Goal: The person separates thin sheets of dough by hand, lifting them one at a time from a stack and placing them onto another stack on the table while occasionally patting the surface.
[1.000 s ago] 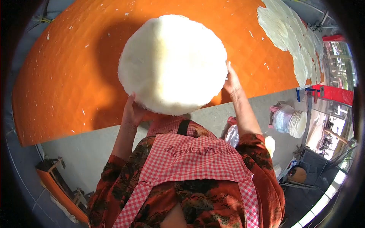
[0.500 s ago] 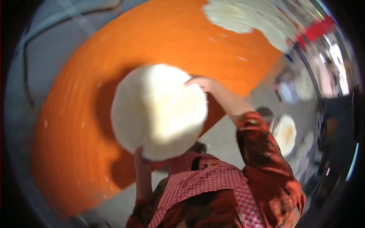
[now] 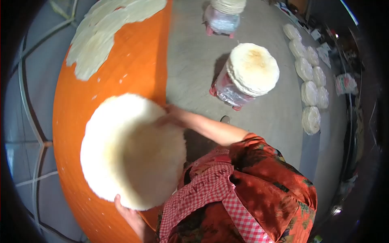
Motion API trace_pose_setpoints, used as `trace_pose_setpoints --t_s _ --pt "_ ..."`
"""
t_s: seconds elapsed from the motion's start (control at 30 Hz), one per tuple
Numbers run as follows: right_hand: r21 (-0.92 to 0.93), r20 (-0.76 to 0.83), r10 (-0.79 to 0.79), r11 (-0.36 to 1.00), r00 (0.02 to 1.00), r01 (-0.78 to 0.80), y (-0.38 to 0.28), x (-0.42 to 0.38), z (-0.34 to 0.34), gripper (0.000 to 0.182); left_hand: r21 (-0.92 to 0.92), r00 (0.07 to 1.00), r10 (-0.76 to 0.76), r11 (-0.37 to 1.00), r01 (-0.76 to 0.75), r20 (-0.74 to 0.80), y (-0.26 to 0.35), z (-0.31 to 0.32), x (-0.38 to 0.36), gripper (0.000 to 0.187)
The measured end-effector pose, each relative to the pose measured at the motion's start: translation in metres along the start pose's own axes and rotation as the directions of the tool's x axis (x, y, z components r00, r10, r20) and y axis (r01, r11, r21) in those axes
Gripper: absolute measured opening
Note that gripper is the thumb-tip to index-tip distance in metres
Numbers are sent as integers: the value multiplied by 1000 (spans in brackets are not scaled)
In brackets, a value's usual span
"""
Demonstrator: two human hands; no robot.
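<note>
Held in front of my body is a large, round, pale flatbread (image 3: 109, 146) with a ragged rim, half of it in shadow. My left hand (image 3: 130, 215) grips its near edge, the thumb up along the rim and the other fingers out of sight below. At the far right edge my right hand (image 3: 172, 116) closes on the rim, its fingers lying over the top and partly blurred. The flatbread overlaps the orange-covered table (image 3: 133, 60) in this view.
Thin pale sheets of bread (image 3: 109, 30) lie at the table's far end. On the floor to the right, a stack of flatbreads (image 3: 254, 69) tops a plastic-wrapped stool, with another stack (image 3: 227, 5) beyond. Several bagged stacks (image 3: 310, 95) line the far right.
My view has turned to the right, bringing the floor stacks into sight. Both hands keep hold of the flatbread, which appears farther left and lower in view.
</note>
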State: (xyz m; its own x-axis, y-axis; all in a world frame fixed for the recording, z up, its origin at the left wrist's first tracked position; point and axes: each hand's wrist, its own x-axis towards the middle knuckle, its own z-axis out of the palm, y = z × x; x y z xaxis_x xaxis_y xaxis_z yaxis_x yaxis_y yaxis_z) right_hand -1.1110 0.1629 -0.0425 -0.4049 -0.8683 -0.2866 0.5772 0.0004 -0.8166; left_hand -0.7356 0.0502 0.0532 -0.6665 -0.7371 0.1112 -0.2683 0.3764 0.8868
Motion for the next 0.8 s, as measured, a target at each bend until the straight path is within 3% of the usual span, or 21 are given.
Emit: trace_pose_setpoints --t_s 0.03,0.07,0.1,0.13,0.17,0.2,0.23,0.3,0.37,0.43,0.53,0.63,0.67,0.77,0.8 --pt "-69 -94 -5 998 996 -1 -16 -16 -40 55 13 994 -110 994 110 13 39 37 23 66" --pt "-128 -224 -54 991 973 25 -31 -33 -81 54 -350 921 -363 852 390 141 20 61 62 63" --pt "-188 -347 -102 982 932 38 -45 -53 -119 54 -600 774 -526 508 618 353 -5 89 97 61" --pt "-184 -447 -113 982 887 33 -75 -83 -145 53 -504 905 -268 761 409 330 3 134 108 59" --pt "-171 -546 -115 985 830 25 -101 -115 -169 52 -460 909 -180 815 352 377 11 179 122 56" --pt "-63 -515 -129 992 848 112 -96 -133 -216 55 -425 903 -90 860 283 420 19 223 137 54" --pt "43 -483 -147 981 863 192 -91 -150 -261 58 -444 849 -193 783 435 492 23 270 157 53" --pt "75 -616 -123 974 778 214 -110 -201 -307 56 -440 685 -368 559 703 629 36 358 190 50" --pt "102 -721 -123 954 682 281 -116 -243 -346 53 -405 558 -337 428 808 758 57 431 203 50" --pt "107 -803 -69 960 592 257 -122 -279 -382 48 -293 473 -371 446 845 799 66 498 211 52" --pt "95 -873 -96 928 479 360 -117 -315 -430 44 -270 414 -292 427 863 862 117 572 218 53" --pt "89 -941 -61 904 332 419 -121 -330 -451 40 -161 317 -214 534 830 924 124 626 243 56" --pt "92 -939 -66 897 337 433 -117 -333 -461 40 -112 280 -233 547 829 931 137 639 252 60" --pt "117 -961 -26 864 274 490 -85 -327 -507 39 -11 146 -197 560 829 970 111 696 279 64" --pt "143 -969 35 889 246 436 -65 -323 -519 39 24 91 -190 530 847 978 93 712 285 67"
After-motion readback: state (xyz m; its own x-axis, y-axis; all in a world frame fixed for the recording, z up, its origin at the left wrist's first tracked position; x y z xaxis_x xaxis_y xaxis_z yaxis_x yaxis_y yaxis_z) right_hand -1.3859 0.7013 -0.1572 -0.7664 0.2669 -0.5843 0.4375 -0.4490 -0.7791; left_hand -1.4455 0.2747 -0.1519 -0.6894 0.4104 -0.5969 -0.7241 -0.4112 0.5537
